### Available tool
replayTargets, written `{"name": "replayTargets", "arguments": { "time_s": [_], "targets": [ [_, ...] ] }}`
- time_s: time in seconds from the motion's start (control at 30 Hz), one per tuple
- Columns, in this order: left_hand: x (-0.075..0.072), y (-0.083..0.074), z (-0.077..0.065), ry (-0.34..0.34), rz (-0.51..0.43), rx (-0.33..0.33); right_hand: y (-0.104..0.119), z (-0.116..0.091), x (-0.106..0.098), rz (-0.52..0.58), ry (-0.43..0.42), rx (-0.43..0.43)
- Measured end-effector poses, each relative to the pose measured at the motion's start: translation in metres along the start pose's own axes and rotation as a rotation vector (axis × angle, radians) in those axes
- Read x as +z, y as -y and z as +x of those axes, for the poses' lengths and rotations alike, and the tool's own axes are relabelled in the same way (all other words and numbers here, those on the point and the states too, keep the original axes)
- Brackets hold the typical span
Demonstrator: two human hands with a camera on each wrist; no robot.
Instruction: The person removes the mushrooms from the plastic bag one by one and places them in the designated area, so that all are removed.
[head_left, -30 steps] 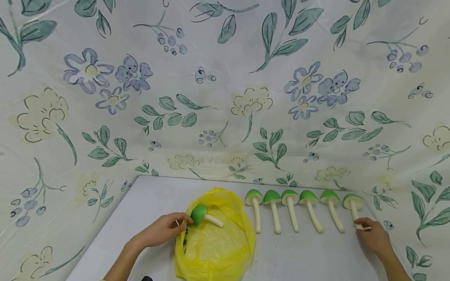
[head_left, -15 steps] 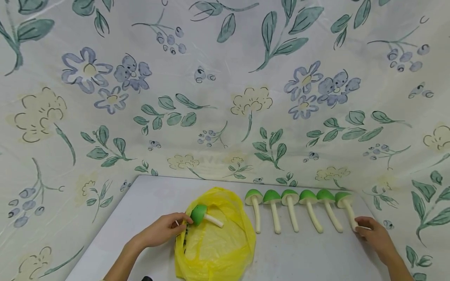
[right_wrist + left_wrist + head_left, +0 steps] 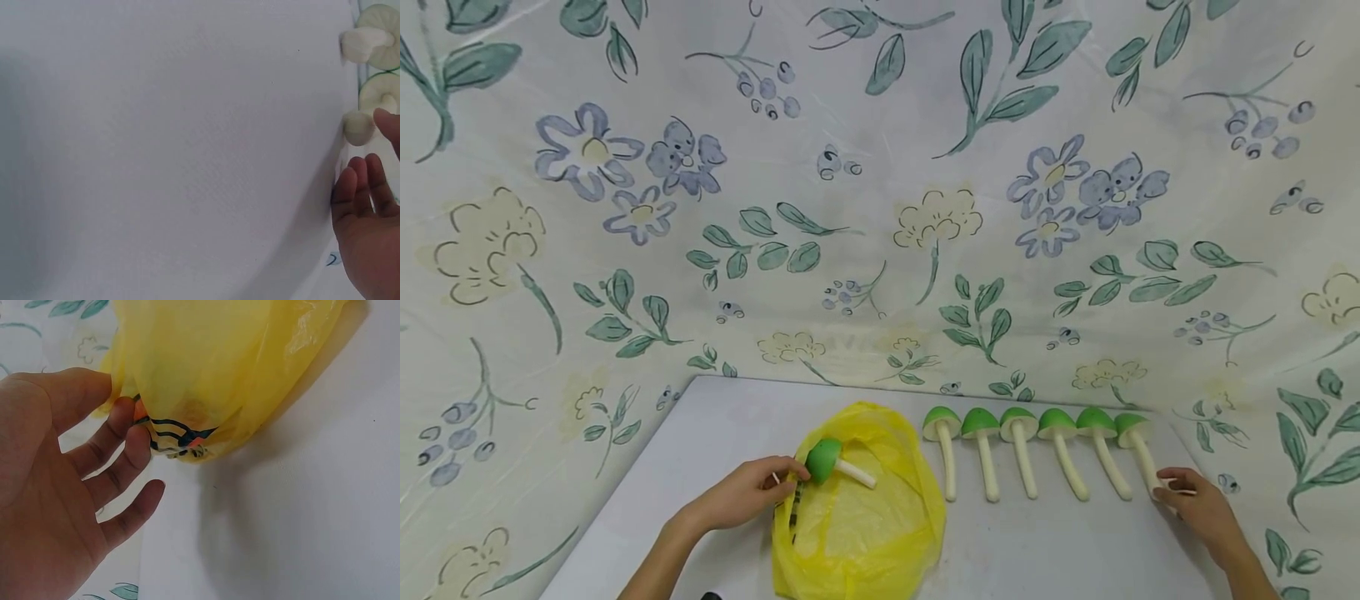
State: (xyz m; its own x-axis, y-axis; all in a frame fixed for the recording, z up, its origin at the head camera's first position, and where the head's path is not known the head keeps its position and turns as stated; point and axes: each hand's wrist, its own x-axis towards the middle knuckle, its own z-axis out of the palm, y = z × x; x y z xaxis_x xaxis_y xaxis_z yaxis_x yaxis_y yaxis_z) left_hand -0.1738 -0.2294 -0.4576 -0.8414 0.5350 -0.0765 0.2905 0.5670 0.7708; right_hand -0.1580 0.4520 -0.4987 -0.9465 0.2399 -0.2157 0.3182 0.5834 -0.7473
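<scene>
A yellow plastic bag [image 3: 891, 554] lies with its mouth facing up on the white table. My left hand [image 3: 741, 496] pinches its left rim between thumb and fingers; dark and orange print shows there in the left wrist view. Just inside that rim is a toy mushroom [image 3: 824, 460] with a green cap and white stem. Several similar mushrooms [image 3: 1021, 442] form a row right of the bag, caps toward the back. Beside the stem of the rightmost mushroom [image 3: 1142, 462] is my right hand [image 3: 369, 231], its thumb near the stem end and the other fingers apart from it.
Flower-and-leaf patterned sheeting [image 3: 880, 250] rises behind the table [image 3: 1022, 550] and down both sides. A small dark object [image 3: 711, 596] peeks in at the bottom edge, left of the bag.
The two rightmost mushrooms have shifted left, closer to the others in the row. My right hand has let go of the last stem and moved slightly left. The left hand stays in place.
</scene>
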Motion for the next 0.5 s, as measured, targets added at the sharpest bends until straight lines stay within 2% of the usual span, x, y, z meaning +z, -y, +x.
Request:
{"name": "replayTargets", "arguments": {
  "time_s": [0.5],
  "targets": [
    [0.0003,0.0005,0.0026,0.001,0.004,0.004,0.0000,0.0013,-0.0007,0.013,-0.008,0.017]
  ]
}}
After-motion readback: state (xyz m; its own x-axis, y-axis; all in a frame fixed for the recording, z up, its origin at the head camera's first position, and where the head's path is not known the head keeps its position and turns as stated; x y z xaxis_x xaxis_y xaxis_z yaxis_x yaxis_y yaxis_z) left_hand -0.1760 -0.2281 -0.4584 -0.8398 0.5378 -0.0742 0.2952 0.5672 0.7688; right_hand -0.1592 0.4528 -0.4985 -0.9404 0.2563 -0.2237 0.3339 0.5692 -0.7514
